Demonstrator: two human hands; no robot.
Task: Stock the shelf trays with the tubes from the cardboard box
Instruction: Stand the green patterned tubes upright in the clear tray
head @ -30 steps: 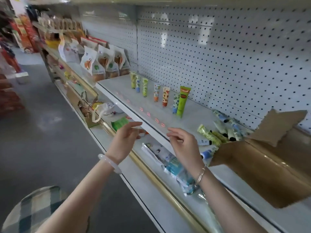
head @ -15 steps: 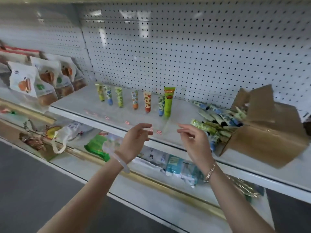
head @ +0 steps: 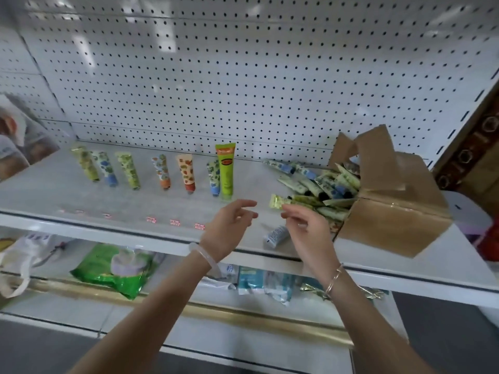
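Observation:
A cardboard box [head: 391, 220] lies on its side at the right of the white shelf [head: 67, 193], its flaps open to the left. Several patterned tubes [head: 321, 184] spill out of it onto the shelf. More tubes stand upright in a row along the back, from a green-patterned one [head: 86, 164] to a tall bright green one [head: 226, 168]. My left hand [head: 229, 228] hovers over the shelf's front edge, fingers apart and empty. My right hand [head: 305, 228] is loosely curled, its fingertips right at the crimped end of a yellow-green tube [head: 276, 201]; contact is unclear. A white tube [head: 276, 234] lies below it.
White pegboard [head: 243, 76] backs the shelf. Red price labels [head: 175, 222] line the front edge. The lower shelf holds a green packet [head: 113, 268], a cloth bag [head: 21, 255] and blue-white packets [head: 259, 282]. Snack bags [head: 16, 149] stand at far left, and a brown patterned panel [head: 472, 147] at right.
My view has swung right to face the shelf and box squarely. Both hands have shifted right toward the spilled tubes, keeping the same loose, empty pose.

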